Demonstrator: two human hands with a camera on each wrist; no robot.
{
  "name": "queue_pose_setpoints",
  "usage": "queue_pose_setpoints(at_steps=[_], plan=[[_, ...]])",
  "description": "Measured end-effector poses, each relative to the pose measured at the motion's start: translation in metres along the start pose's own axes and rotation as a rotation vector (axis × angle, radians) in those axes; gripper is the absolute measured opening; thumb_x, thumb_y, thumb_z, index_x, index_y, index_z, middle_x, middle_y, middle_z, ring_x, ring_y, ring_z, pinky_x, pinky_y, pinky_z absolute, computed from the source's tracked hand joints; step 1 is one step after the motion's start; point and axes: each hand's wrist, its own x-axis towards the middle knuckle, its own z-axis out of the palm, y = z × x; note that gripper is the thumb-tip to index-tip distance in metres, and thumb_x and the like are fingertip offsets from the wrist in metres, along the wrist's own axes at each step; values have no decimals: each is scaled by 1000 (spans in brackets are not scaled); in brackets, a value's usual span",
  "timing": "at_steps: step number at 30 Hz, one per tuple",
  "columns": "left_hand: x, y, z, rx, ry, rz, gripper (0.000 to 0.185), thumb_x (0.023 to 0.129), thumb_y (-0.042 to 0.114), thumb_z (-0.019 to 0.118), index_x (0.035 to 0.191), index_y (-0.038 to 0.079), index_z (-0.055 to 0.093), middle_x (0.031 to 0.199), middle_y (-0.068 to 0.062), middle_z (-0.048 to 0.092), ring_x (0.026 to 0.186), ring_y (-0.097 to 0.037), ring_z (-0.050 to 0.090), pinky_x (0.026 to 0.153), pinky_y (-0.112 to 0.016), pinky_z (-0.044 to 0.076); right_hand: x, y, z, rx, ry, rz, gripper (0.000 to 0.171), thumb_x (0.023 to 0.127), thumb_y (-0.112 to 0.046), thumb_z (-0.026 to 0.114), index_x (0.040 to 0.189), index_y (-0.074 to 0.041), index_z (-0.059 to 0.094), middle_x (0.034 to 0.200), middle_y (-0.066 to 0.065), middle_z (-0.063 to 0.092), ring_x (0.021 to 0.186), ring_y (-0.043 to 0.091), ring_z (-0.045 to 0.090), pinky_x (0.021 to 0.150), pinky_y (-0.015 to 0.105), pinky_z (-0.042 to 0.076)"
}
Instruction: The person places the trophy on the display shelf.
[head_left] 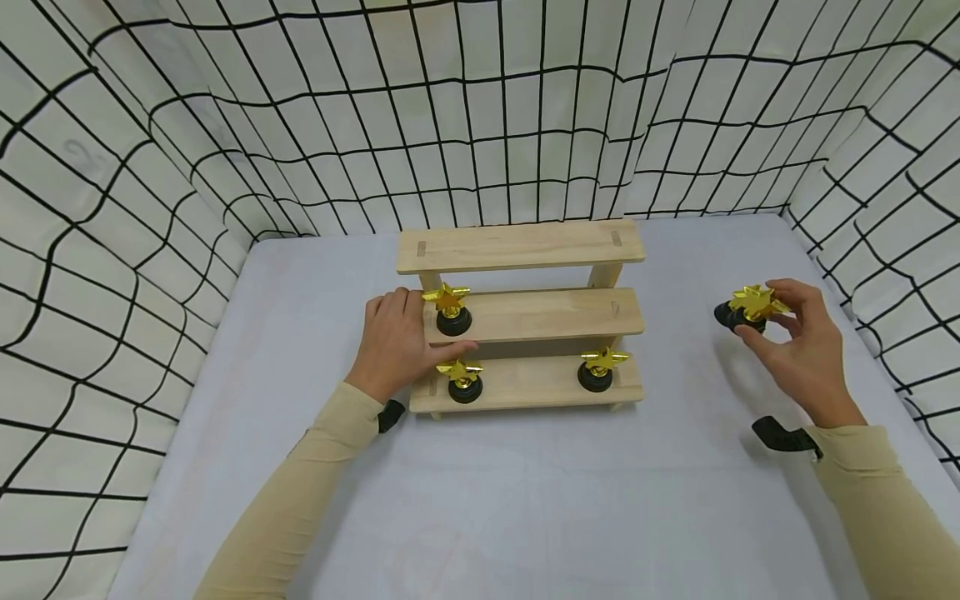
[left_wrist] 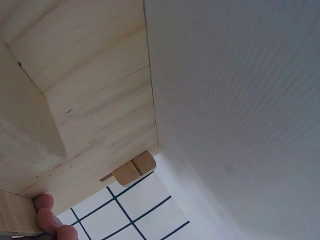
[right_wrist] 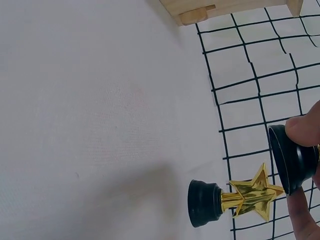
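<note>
My left hand [head_left: 393, 342] grips the left end of a three-step wooden display stand [head_left: 547, 315]; its fingertips [left_wrist: 46, 218] curl against the wood in the left wrist view. A star trophy [head_left: 447, 304] with a round black base stands on the middle step, beside that hand. On the bottom step are two more trophies, one on the left [head_left: 465, 379] and one on the right [head_left: 596, 371]. Over the table's right side, my right hand [head_left: 810, 358] pinches a gold star trophy [right_wrist: 297, 157] by its black base. Another star trophy [right_wrist: 205, 204] stands on the table near it.
A white cloth [head_left: 525, 500] covers the table. Black wire grid panels [head_left: 487, 125] backed with white rise behind it and on both sides. The stand's top step [head_left: 525, 248] lies nearest the back panel.
</note>
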Motion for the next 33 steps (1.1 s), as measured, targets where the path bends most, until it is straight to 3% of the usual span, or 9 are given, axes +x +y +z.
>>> queue_pose_setpoints(at_steps=[12, 33], plan=[[-1, -1, 1, 9, 26, 20, 89, 66, 78, 78, 102, 1, 55, 88, -13, 54, 85, -34, 55, 87, -49, 39, 5, -8, -2, -35, -23, 20, 81, 75, 21, 79, 145, 0, 43, 132, -33, 41, 116, -16, 47, 96, -4, 38], [-1, -1, 0, 10, 15, 15, 92, 67, 79, 77, 108, -1, 56, 92, -15, 57, 91, -37, 58, 89, -50, 40, 16, -40, 6, -21, -70, -133, 83, 72, 23, 80, 144, -2, 47, 133, -33, 44, 112, -14, 52, 99, -2, 38]])
